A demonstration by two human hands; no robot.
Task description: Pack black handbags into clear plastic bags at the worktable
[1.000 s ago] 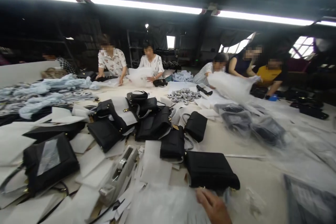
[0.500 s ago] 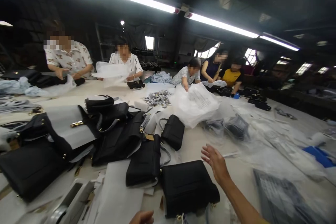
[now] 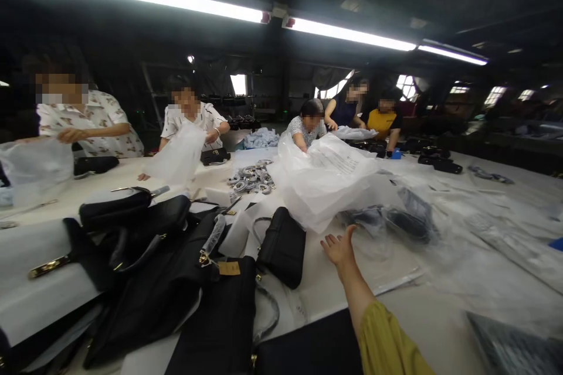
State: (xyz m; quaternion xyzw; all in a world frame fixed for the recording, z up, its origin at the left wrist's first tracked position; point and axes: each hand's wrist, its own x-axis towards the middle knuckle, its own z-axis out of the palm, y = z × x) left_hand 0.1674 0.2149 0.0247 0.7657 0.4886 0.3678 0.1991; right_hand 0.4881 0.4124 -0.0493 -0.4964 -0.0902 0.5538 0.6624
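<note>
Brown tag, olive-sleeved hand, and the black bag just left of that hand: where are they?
Brown tag [image 3: 229, 268]: head view, middle of its flat face.
Right hand [image 3: 341, 252]: head view, middle of the hand.
Black bag [image 3: 284, 249]: head view, middle of its body.

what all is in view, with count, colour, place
handbags: at least six, black, left and centre foreground
hang tag: one, tan, centre handbag
packing sheets: several, white, among handbags
coiled straps: many, grey, mid-table
printed plastic bag: one, white, centre
bagged items: at least two, dark, centre right
cloth heap: one, pale blue, far edge
co-workers: five, mixed clothing, across table
tube lights: three, white, overhead
table: one, cream, beneath
sleeve: one, mustard, lower right
right hand: one, bare, just right of centre
</note>
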